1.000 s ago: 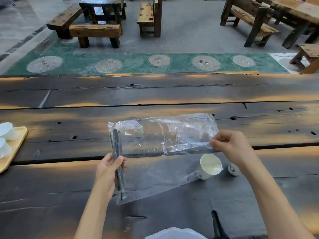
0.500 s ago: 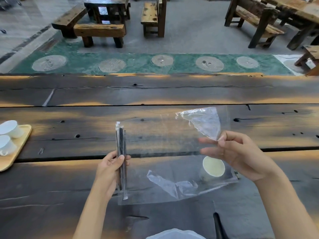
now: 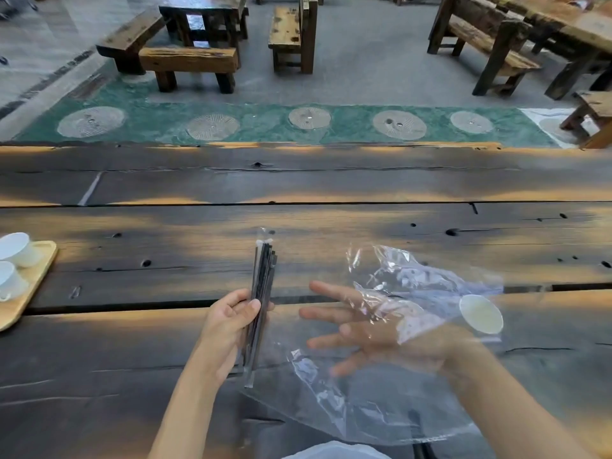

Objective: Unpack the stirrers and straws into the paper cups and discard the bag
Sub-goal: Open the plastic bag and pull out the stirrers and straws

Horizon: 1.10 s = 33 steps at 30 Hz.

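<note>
My left hand [image 3: 228,326] grips a bundle of black straws [image 3: 261,306], held nearly upright above the dark wooden table [image 3: 298,183]. My right hand [image 3: 361,329] has its fingers spread, reaching left toward the straws from inside or beneath the clear plastic bag [image 3: 397,376]. The bag drapes loosely over my right hand and forearm and spreads toward the table's near edge. A white paper cup [image 3: 481,314] stands on the table to the right, seen through the plastic. I cannot tell whether the straws' lower ends are still inside the bag.
A wooden tray [image 3: 29,286] with two white cups [image 3: 18,250] sits at the left edge of the table. Wooden benches [image 3: 188,66] and tables stand on the floor beyond the far edge. Something white [image 3: 331,452] shows at the bottom edge.
My right hand let go of the bag's folded corner and now lies spread under the plastic. The bag has slipped right, baring the straws' tops. My left hand still holds the straws.
</note>
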Available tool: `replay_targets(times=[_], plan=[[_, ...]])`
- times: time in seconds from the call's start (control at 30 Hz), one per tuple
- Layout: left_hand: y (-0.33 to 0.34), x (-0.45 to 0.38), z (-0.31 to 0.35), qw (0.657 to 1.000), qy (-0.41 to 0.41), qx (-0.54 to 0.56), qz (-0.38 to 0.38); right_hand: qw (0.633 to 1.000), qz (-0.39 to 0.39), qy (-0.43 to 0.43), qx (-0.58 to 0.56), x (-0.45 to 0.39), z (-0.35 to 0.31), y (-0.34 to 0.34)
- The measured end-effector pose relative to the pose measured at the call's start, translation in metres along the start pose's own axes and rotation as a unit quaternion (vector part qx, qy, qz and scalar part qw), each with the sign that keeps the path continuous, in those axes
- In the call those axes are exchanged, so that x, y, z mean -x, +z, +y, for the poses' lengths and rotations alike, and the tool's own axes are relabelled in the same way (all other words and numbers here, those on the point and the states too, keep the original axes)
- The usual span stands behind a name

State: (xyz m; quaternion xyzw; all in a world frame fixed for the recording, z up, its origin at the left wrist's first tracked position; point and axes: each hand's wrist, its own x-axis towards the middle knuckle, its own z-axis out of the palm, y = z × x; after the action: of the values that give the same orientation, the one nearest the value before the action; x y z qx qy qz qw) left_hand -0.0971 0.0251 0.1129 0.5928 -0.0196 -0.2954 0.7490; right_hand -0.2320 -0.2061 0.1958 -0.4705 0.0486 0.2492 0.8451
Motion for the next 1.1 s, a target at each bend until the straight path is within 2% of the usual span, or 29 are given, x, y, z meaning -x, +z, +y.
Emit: replay_targets(times=[0.2,0.27,0.37,0.43,0.63,0.77,0.87,1.0,1.1], plan=[[0.014,0.005,0.003,0.999,0.002,-0.006,-0.031,0.995,0.076,-0.056,-0.039,-0.053,0.028,0.007],[0.017,0.007,0.003,0.999,0.003,-0.011,-0.031,0.988,0.135,-0.075,0.007,-0.065,0.033,0.009],[0.020,0.008,0.002,0.999,0.003,-0.031,-0.018,0.957,0.223,-0.117,0.142,-0.076,0.040,0.015],[0.024,0.009,0.000,0.999,0.003,-0.033,-0.022,0.941,0.263,-0.132,0.169,-0.082,0.042,0.019],[0.035,0.011,-0.002,0.999,0.006,-0.035,0.009,0.922,0.305,-0.149,0.185,-0.091,0.043,0.016],[0.037,0.011,-0.001,0.998,0.019,-0.041,0.031,0.939,0.296,-0.121,0.126,-0.090,0.039,0.019],[0.037,0.011,-0.004,0.999,0.014,-0.049,0.017,0.942,0.303,-0.093,0.114,-0.089,0.038,0.016],[0.035,0.009,-0.004,0.999,0.020,0.020,0.037,0.930,0.350,-0.073,0.080,-0.094,0.042,0.005],[0.034,0.008,0.000,0.998,0.024,0.023,0.055,0.933,0.347,-0.075,0.062,-0.092,0.045,-0.002]])
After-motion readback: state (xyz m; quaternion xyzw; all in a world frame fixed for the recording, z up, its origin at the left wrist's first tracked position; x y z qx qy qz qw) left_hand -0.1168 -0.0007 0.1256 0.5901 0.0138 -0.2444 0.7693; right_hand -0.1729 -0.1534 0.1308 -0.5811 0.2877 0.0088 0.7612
